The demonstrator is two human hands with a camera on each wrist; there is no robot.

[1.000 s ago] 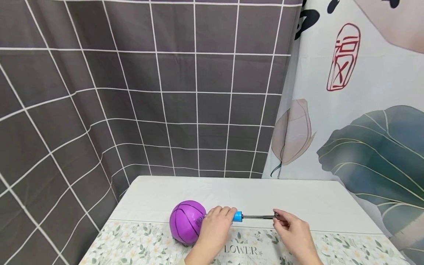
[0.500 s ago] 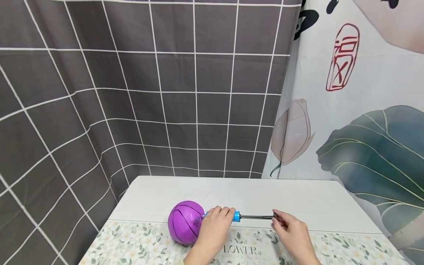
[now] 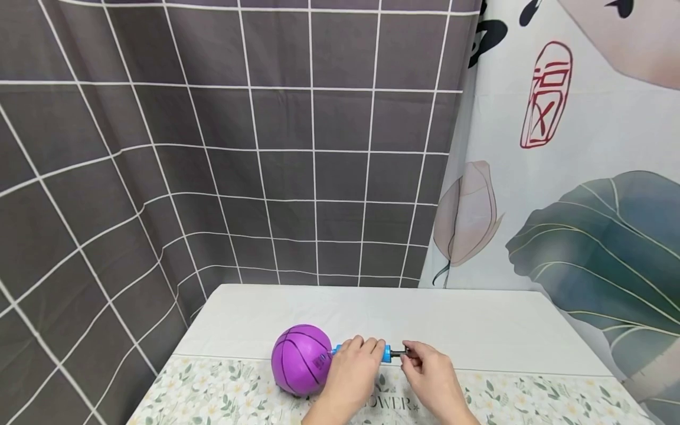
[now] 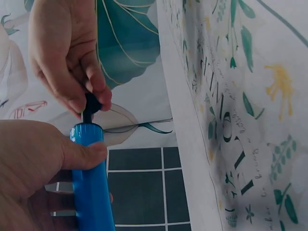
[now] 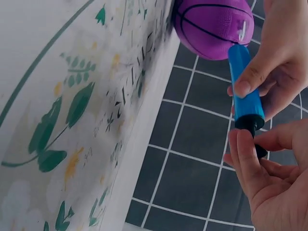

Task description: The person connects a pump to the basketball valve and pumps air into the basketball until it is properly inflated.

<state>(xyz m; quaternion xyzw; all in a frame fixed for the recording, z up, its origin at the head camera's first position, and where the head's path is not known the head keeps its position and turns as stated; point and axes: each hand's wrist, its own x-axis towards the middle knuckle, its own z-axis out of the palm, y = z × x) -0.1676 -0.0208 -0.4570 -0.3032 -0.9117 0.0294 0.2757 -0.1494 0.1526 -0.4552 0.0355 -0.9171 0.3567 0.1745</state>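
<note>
A purple ball (image 3: 300, 361) with black basketball lines sits on the table at the left of the hands. My left hand (image 3: 352, 373) grips the blue barrel of a hand pump (image 4: 91, 183), its front end right at the ball's side. In the right wrist view the ball (image 5: 211, 26) meets the tip of the pump (image 5: 246, 86). With thumb and fingers my right hand (image 3: 432, 378) pinches the black handle (image 4: 91, 102) at the pump's rear. Only a short length of the rod shows between barrel and handle.
The table (image 3: 425, 313) wears a white cover with a floral, lettered front part. Behind it hangs a dark grey curtain (image 3: 340, 177) with white grid lines. A white cloth (image 3: 510, 236) printed with leaves and a red mark hangs at the right.
My right hand has moved left toward the left hand, and the pump's long exposed rod has slid mostly into the barrel. Ball and left hand have stayed nearly in place.
</note>
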